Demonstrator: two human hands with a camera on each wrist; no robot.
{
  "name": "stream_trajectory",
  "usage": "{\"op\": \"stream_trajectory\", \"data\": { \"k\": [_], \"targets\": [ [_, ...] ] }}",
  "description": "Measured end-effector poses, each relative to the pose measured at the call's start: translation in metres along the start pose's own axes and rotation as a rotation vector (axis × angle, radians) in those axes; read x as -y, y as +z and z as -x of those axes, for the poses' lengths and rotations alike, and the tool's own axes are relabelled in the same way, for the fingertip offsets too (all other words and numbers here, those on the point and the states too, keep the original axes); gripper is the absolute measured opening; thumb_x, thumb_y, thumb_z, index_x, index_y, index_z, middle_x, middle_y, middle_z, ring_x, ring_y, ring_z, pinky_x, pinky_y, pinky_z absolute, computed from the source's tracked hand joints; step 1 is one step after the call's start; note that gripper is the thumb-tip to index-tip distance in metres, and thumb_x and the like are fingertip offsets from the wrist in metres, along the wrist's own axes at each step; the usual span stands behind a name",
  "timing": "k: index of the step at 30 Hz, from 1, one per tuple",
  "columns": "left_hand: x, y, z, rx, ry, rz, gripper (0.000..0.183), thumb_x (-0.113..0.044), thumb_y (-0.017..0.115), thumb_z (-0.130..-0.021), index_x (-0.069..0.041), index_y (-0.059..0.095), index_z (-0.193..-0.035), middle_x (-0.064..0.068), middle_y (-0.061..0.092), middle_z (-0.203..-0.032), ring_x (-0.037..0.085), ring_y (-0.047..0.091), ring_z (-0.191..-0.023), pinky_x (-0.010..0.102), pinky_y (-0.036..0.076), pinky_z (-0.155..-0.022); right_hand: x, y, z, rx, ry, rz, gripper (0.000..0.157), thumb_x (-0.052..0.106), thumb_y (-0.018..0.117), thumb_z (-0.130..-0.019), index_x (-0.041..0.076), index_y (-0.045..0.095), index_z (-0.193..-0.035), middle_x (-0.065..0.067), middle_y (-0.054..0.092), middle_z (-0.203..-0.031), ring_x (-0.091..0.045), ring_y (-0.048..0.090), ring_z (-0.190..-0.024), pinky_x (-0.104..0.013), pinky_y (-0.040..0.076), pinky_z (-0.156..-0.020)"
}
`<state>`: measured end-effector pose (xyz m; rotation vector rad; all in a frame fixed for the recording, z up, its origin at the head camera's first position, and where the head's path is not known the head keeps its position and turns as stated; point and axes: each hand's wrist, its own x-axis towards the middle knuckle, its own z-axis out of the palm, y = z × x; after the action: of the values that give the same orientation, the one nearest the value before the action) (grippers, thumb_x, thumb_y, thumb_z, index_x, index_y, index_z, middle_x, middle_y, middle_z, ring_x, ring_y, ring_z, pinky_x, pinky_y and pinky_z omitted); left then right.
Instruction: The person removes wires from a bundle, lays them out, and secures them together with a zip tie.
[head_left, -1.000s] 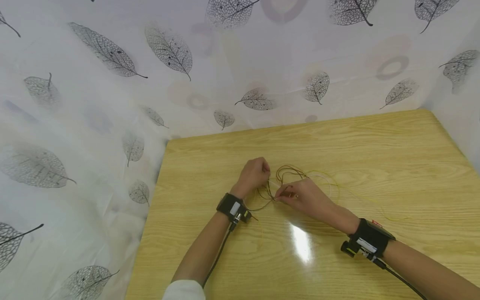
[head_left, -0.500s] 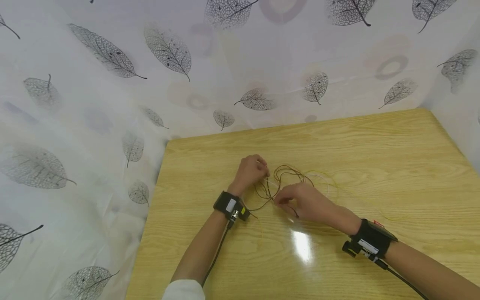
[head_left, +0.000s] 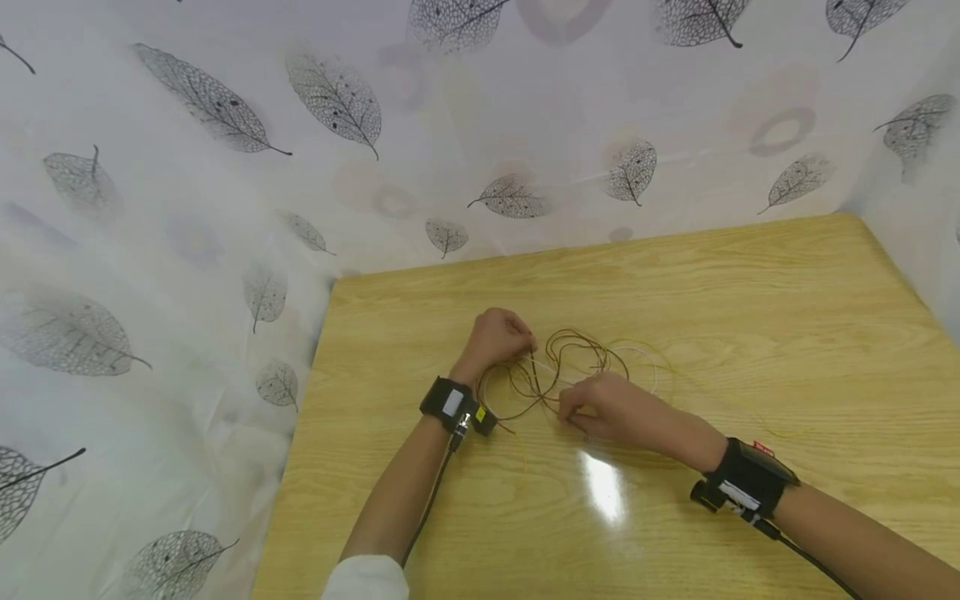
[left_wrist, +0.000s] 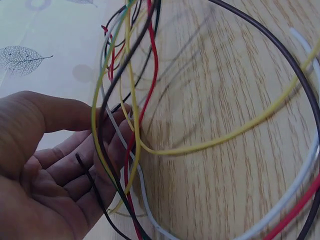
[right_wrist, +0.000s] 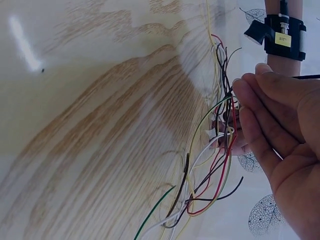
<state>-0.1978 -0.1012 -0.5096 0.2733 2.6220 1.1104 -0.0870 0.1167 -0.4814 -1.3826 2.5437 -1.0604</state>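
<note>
A loose tangle of thin electrical wires lies between my hands; the left wrist view shows a red wire (left_wrist: 156, 65), a yellow wire (left_wrist: 200, 147), a white wire (left_wrist: 280, 204) and a dark brown wire (left_wrist: 267, 32). At the tangle's left side, my left hand (head_left: 491, 343) pinches a black wire between thumb and fingertips, while other strands cross in front of its fingers. My right hand (head_left: 618, 408), to the right and nearer the body, pinches a black wire (right_wrist: 307, 76) between thumb and forefinger; its end sticks out past the thumb.
Under the wires is a wood-grain table (head_left: 750, 333), with a glare spot near the right hand. A white leaf-print curtain (head_left: 570, 108) encloses the back and sides. Wrist straps with cameras (head_left: 450, 402) and cables run along both forearms. A fine yellow wire (head_left: 712, 393) trails right.
My left hand has shifted slightly left and away from the body. The right hand has moved slightly right and turned, and the dark strand that hung below it is less visible.
</note>
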Motion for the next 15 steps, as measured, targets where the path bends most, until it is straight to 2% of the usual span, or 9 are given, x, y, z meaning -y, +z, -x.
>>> {"op": "stream_trajectory", "data": {
  "k": [7,13,15],
  "targets": [
    [0.0000,0.0005,0.0004,0.038,-0.035,0.069,0.007,-0.017,0.075,-0.081,-0.010,0.077,-0.081,-0.005,0.076,-0.071,0.012,0.068,-0.059,0.019,0.052,-0.050,-0.0012,0.0003,0.0023,-0.008,-0.020,0.023,0.019,-0.003,0.071,-0.076,0.014,0.065,-0.079,0.006,0.071,-0.075,-0.002,0.064,-0.070,-0.023,0.057,-0.059],
    [0.0032,-0.0009,0.0038,0.071,-0.036,0.175,0.013,-0.017,0.078,-0.083,-0.006,0.074,-0.087,0.003,0.076,-0.076,0.017,0.071,-0.063,0.028,0.059,-0.056,0.0017,-0.0025,0.0023,-0.006,-0.016,0.066,0.027,-0.007,0.061,-0.076,0.019,0.057,-0.076,0.015,0.053,-0.064,0.002,0.047,-0.059,-0.019,0.044,-0.052],
    [0.0058,-0.0008,0.0038,0.088,-0.035,0.234,0.013,-0.015,0.077,-0.084,-0.004,0.072,-0.089,0.005,0.077,-0.078,0.020,0.072,-0.064,0.031,0.060,-0.057,0.0021,-0.0026,0.0020,-0.001,-0.019,0.075,0.032,-0.010,0.057,-0.073,0.022,0.060,-0.077,0.016,0.052,-0.064,0.002,0.047,-0.059,-0.020,0.045,-0.055]
  ]
}}
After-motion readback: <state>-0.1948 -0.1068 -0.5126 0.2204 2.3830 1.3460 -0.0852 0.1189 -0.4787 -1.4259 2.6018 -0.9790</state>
